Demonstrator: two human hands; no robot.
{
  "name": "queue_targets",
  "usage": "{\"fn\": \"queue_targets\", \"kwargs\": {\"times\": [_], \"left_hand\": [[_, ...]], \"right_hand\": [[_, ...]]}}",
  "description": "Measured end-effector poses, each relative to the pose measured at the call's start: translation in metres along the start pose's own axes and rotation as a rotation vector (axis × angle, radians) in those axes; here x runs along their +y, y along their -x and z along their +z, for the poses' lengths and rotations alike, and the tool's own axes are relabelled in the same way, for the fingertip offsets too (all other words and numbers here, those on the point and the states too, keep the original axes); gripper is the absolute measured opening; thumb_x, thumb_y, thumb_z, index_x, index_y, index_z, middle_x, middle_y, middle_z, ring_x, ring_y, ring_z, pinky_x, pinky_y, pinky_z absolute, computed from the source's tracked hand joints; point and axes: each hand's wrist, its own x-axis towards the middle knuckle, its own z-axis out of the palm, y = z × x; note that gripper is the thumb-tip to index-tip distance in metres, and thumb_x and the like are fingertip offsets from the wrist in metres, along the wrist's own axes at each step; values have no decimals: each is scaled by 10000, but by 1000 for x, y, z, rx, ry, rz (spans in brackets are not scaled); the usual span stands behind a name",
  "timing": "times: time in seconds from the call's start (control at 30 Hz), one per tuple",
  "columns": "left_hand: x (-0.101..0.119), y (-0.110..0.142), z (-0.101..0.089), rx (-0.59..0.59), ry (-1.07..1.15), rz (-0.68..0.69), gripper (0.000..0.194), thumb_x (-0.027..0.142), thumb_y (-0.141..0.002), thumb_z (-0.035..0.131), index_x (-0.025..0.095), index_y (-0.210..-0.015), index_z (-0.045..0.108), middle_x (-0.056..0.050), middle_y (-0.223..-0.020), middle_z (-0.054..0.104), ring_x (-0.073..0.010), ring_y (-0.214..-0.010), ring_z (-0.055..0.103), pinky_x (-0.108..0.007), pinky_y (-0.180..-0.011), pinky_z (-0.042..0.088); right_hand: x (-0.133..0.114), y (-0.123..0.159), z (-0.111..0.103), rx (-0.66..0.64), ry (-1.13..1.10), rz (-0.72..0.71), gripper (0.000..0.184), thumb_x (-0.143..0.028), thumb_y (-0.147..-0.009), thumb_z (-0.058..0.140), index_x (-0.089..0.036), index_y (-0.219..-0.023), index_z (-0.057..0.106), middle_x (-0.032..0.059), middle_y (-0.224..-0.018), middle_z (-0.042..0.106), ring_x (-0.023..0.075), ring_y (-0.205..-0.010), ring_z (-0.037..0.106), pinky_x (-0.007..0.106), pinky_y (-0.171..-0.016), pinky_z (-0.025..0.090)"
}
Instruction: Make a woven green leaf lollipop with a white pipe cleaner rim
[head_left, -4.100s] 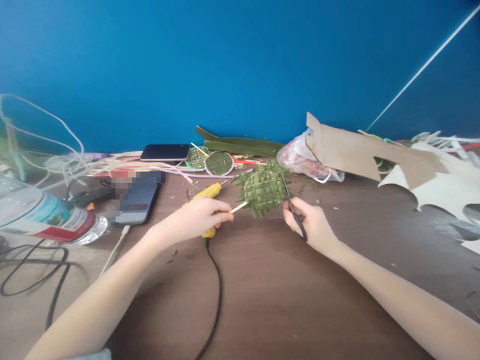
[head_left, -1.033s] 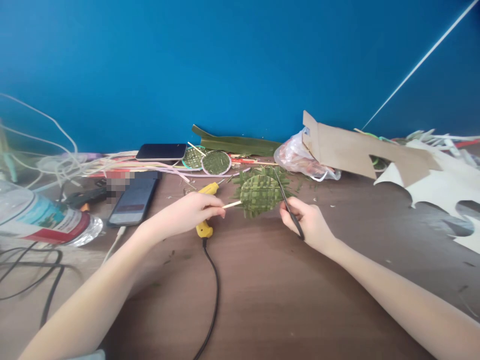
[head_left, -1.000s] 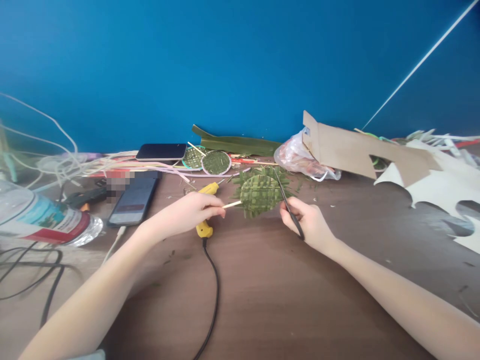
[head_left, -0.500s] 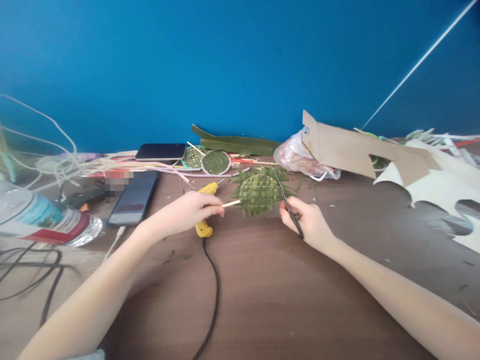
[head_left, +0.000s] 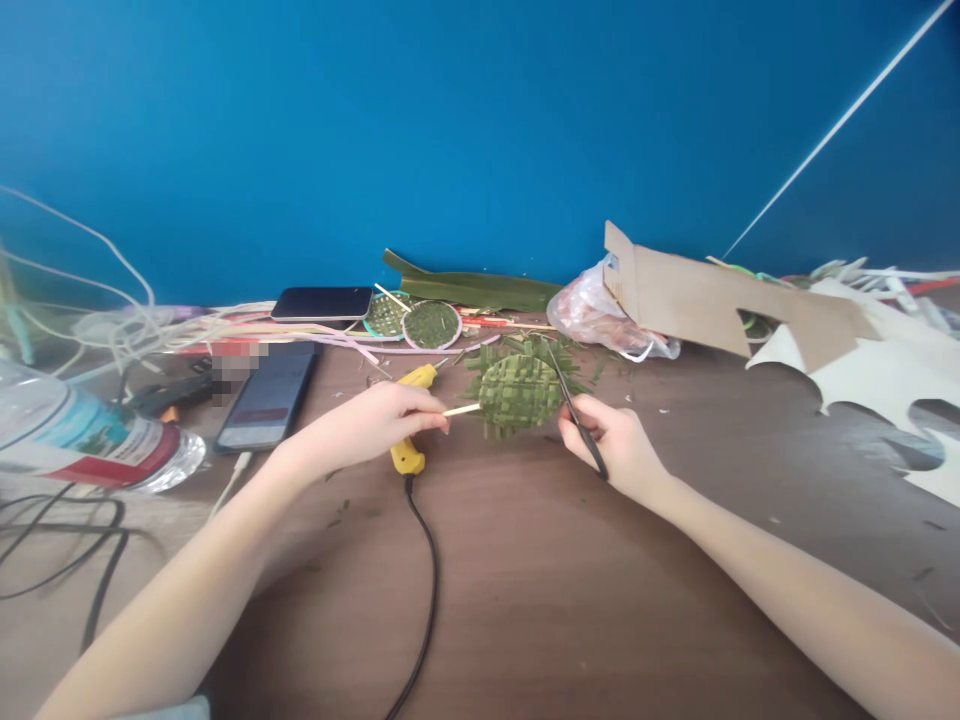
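Above the table's (head_left: 525, 600) middle, my left hand (head_left: 382, 425) pinches the woven leaf disc's (head_left: 519, 393) stick, my right hand (head_left: 619, 450) grips scissors (head_left: 574, 410) at its edge — I judge one deep snip could unravel the weave.

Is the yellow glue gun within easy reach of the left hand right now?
Probably yes. The yellow glue gun lies on the table directly under and behind the left hand, nothing between them. But that hand is pinching the stick of the woven leaf disc, so it would have to let go first.
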Motion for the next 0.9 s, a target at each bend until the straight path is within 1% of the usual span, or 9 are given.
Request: {"fn": "queue_targets", "kwargs": {"times": [0.13, 0.3, 0.57, 0.73, 0.9], "left_hand": [[-4, -1, 0, 9, -1, 12, 347, 381, -876, 373, 221, -838, 678, 11, -910, 692, -165, -850, 609, -220, -755, 408], [-8, -2, 1, 23, -9, 11, 333, 380, -882, 378, 229, -849, 674, 19, -913, 683, -157, -839, 602, -217, -736, 397], [-3, -1, -2, 98, 16, 19, 314, 356, -867, 396, 186, -811, 653, 1, -855, 665, -148, -798, 577, -215, -721, 403], [-3, -1, -2, 105, 14, 34, 318, 351, -862, 390, 182, -799, 651, -4, -832, 655, -140, -772, 566, -215, -718, 409], [-4, -1, -2, 102, 16, 41, 312, 348, -860, 395, 182, -791, 651, -8, -850, 655, -145, -790, 569, -218, -726, 411]], "right_hand": [[1, 0, 0, 0, 15, 0, 123, -228, -750, 481, -197, -655, 409, -63, -529, 298, 71, -495, 246, 164, -428, 280], [1, 0, 1, -4, 8, 10, 109, -233, -744, 490, -195, -666, 424, -64, -529, 316, 69, -488, 263, 162, -436, 293], [0, -1, 0, -18, -29, 19, 88, -241, -733, 498, -191, -677, 453, -56, -521, 383, 71, -480, 317, 165, -460, 346], [-1, 0, 0, -30, -37, 26, 88, -254, -730, 499, -191, -687, 455, -47, -521, 433, 73, -477, 338, 166, -457, 355], [-1, 0, -1, -39, -37, 38, 94, -254, -729, 501, -193, -677, 452, -52, -513, 411, 70, -467, 328, 162, -454, 354]]}}
